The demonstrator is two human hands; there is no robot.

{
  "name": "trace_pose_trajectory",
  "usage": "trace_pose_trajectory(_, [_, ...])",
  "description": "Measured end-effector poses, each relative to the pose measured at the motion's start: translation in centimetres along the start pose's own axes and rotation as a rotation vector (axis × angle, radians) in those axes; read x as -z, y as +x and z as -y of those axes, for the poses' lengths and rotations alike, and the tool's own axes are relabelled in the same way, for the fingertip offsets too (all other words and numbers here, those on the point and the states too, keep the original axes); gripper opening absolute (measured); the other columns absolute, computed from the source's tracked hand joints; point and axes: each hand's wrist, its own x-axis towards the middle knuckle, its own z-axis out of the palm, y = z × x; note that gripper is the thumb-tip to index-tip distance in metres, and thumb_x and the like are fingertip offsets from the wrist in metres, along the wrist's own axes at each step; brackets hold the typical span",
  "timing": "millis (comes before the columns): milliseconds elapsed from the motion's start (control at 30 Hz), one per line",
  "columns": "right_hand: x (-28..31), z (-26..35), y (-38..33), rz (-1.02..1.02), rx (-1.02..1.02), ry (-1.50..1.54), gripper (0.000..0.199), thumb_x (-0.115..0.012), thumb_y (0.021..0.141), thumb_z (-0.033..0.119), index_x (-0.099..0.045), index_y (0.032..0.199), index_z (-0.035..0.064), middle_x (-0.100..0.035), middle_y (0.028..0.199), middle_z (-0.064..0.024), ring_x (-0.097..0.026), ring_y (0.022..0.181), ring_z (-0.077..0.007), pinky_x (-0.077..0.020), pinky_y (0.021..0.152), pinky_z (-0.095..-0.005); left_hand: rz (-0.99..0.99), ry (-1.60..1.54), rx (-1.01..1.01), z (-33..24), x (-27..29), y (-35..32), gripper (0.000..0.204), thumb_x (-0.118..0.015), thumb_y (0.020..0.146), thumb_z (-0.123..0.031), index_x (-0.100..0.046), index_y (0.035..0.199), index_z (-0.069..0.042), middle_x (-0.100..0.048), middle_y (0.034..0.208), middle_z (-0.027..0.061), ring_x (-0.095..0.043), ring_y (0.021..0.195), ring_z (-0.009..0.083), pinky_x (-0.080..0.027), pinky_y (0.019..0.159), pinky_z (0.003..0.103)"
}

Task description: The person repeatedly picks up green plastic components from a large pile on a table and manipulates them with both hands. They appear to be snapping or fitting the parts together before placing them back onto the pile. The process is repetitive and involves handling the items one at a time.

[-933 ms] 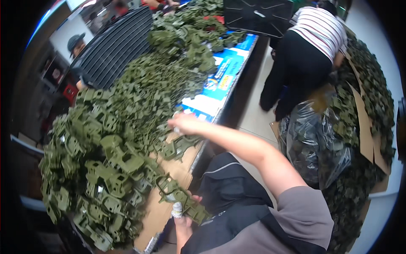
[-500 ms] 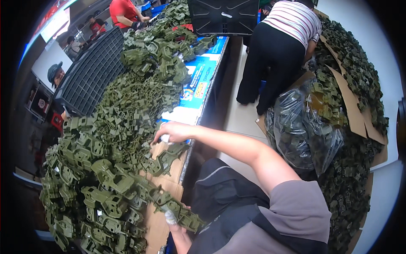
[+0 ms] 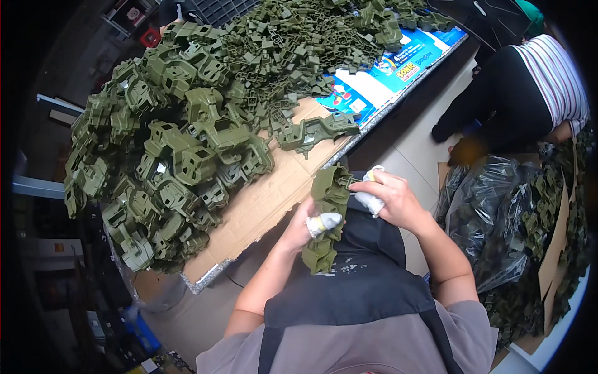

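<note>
I hold an olive green moulded plastic part over my lap, close to the table edge. My left hand grips its lower half, with a white wrap on the thumb. My right hand pinches its upper right edge, its fingers also wrapped in white. The part hangs upright between both hands. A big heap of similar green plastic parts lies on the cardboard-covered table to my left. One long green part lies apart from the heap near the table's edge.
A person in a striped top and black trousers bends over at the upper right. A black plastic bag and cardboard holding more green parts stand on the floor to my right. Blue printed sheets cover the table's far end.
My right hand came back from the heap on the table to my lap. Both hands now hold one green part in front of me. My view tilted down and left.
</note>
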Motion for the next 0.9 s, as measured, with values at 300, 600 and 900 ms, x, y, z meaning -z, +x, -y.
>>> trace_pose_trajectory(300, [0.5, 0.7, 0.1, 0.245, 0.035, -0.122, 0.035, -0.055, 0.059, -0.003, -0.056, 0.093, 0.0056, -0.050, 0.071, -0.0088, -0.055, 0.069, -0.0274, -0.0465, 0.061, -0.0379, 0.065, 0.113, -0.019, -0.4, -0.3, 0.0, 0.050, -0.065, 0.074, -0.011, -0.041, 0.117, 0.001, -0.056, 0.098, 0.0096, -0.060, 0.079, 0.0166, -0.051, 0.070, 0.029])
trace_pose_trajectory(600, [-0.7, -0.9, -0.6, 0.146, 0.163, -0.040, 0.035, -0.055, 0.058, -0.004, -0.057, 0.093, 0.0050, -0.052, 0.070, -0.0092, -0.056, 0.066, -0.0278, -0.0469, 0.058, -0.0371, 0.086, 0.358, -0.019, -0.9, -0.7, -0.7, 0.063, -0.073, 0.070, -0.010, -0.039, 0.122, -0.002, -0.052, 0.110, 0.0054, -0.055, 0.089, 0.0111, -0.048, 0.071, 0.025])
trace_pose_trajectory(900, [1.5, -3.6, 7.1, 0.416, 0.094, 0.322, 0.025, -0.059, 0.073, 0.010, -0.060, 0.098, 0.0085, -0.062, 0.095, -0.0111, -0.061, 0.085, -0.0239, -0.0465, 0.076, -0.0310, -0.083, 0.175, -0.078, -1.8, 1.4, -1.3, 0.052, -0.065, 0.077, -0.009, -0.038, 0.121, -0.003, -0.056, 0.103, 0.0091, -0.059, 0.086, 0.0177, -0.051, 0.072, 0.031])
